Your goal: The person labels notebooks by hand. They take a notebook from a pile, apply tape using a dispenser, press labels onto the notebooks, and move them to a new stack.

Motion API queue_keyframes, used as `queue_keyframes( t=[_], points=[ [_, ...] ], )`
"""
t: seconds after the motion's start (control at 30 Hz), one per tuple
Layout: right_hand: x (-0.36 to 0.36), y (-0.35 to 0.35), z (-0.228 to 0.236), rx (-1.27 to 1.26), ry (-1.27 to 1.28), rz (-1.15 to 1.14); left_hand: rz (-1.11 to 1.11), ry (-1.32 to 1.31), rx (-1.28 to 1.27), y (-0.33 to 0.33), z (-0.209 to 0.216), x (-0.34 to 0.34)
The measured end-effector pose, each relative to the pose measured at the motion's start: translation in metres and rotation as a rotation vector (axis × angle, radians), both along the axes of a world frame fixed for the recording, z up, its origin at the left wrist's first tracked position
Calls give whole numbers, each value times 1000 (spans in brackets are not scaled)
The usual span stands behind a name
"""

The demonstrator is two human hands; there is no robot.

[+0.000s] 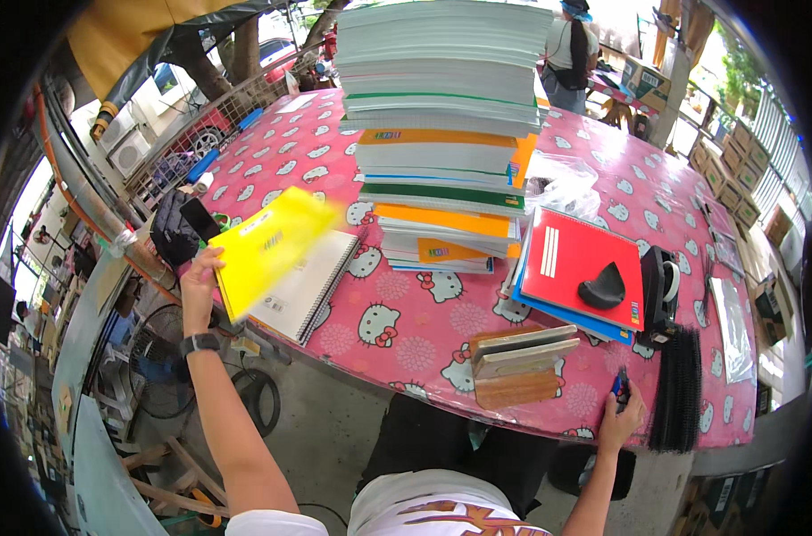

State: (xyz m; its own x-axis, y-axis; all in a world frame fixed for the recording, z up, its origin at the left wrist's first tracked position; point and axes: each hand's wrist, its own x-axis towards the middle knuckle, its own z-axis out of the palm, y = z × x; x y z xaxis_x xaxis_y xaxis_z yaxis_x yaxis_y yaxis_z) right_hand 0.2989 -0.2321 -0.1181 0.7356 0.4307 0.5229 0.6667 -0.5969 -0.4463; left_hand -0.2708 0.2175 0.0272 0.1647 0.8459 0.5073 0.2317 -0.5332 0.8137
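Observation:
My left hand grips the lower left edge of a yellow notebook, which is tilted up and blurred at its far corner. Under it lies a spiral-bound notebook with a pale back cover and a dark coil. At the table's front right edge my right hand is closed around a small blue-and-black hand tool whose kind I cannot make out. Beside that hand lies a bundle of black binding coils. A wooden block stand sits to its left.
A tall stack of papers and covers rises mid-table. Right of it, a red spiral notebook carries a black curved piece. A black tape dispenser stands beside it. The table wears a pink cloth. A person stands beyond.

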Motion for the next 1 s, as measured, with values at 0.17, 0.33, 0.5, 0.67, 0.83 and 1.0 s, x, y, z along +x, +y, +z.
queue_keyframes(
  t=[0.17, 0.33, 0.5, 0.67, 0.83, 1.0],
  points=[
    [-6, 13, 1, 29, 85, 51, 318, 514, -13, 36, -77, -6],
    [2, -3, 7, -40, 15, -24, 391, 980, -259, -15, -94, 175],
    [-4, 7, 2, -43, 69, 7, -115, 975, -192, 19, -110, 105],
    [-1, 4, 4, -56, 27, -42, 88, 1097, -185, -4, -113, 121],
    [21, 40, 67, 147, -202, 74, 385, 1226, -112, -38, -120, 159],
    [53, 123, 112, 2, -149, 208, 421, 1241, -3, -39, -120, 157]
  ],
)
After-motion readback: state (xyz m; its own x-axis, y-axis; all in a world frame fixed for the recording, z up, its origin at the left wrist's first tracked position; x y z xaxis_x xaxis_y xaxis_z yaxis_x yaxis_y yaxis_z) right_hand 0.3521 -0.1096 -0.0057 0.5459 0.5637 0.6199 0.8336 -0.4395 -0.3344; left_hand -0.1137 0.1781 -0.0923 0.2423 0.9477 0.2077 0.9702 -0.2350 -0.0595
